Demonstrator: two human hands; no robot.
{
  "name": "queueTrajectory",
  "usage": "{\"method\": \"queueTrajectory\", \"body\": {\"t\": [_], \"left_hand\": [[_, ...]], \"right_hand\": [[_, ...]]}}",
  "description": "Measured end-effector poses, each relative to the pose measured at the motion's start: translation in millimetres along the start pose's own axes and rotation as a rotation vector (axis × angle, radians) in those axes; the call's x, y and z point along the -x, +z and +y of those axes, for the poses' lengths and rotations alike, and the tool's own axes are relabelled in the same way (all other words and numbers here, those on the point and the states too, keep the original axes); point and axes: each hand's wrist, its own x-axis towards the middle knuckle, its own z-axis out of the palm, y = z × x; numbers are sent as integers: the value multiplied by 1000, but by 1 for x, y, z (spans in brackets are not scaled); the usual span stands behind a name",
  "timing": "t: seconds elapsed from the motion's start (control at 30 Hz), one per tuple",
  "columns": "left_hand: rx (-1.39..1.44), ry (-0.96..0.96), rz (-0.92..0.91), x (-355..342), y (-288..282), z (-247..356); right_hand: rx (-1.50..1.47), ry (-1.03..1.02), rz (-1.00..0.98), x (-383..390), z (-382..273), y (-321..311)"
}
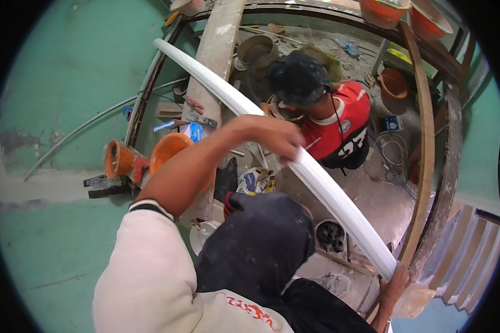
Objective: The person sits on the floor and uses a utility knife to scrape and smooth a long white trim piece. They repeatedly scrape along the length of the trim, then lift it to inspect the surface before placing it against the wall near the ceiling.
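Note:
A long white ribbed moulding (pixel 333 194) runs slantwise from the upper left to the lower right in front of me. My left hand (pixel 275 136) is closed over its middle, with the arm reaching across from the left. At the lower right end, my right hand (pixel 394 286) grips the moulding's tip from the edge; part of that hand is hidden. The far end of the moulding tapers away over a wooden plank (pixel 219 33) at the upper left.
Below, a person (pixel 336 127) in a black cap and red jersey bends over a bowl. Timber beams (pixel 425 144) frame the platform. An orange bucket (pixel 172 150) and a putty knife (pixel 201 119) sit at left; an orange tub (pixel 394 83) stands at right. A green wall (pixel 55 122) rises left.

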Motion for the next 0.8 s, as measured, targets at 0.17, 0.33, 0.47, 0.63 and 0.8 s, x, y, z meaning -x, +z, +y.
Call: {"method": "queueTrajectory", "body": {"t": [0.17, 0.33, 0.47, 0.63, 0.8], "left_hand": [[87, -848, 587, 160, -45, -139], [-217, -1006, 947, 233, -58, -270], [-251, -966, 887, 230, -46, -328], [24, -942, 1026, 178, -42, -370], [481, -1024, 856, 240, -43, -461]], "right_hand": [[14, 54, 59, -29, 6, 25], [21, 112, 34, -50, 7, 26], [28, 113, 39, -58, 8, 30], [79, 170, 56, -46, -1, 21], [32, 102, 4, -60, -6, 30]]}}
